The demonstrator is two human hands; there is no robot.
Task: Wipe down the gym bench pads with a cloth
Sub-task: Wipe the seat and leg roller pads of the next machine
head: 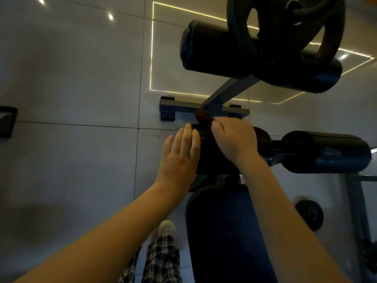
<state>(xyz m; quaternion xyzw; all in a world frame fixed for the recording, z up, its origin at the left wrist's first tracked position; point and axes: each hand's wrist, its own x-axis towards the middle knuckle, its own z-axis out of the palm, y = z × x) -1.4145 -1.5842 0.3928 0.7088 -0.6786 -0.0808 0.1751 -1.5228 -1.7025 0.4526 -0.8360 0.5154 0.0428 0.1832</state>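
A black roller pad lies across the end of the gym bench, in the middle of the view. My left hand lies flat against its left end with straight fingers. My right hand grips a dark red cloth and presses it on the top of this roller; only the cloth's far end shows past my fingers. The dark blue seat pad runs toward me below the roller. A matching roller pad sits to the right on the same bar.
A larger pair of roller pads hangs farther out on the blue frame arm, with a black weight plate over them. A small weight plate lies on the tiled floor at the right. My foot in a white shoe stands left of the seat.
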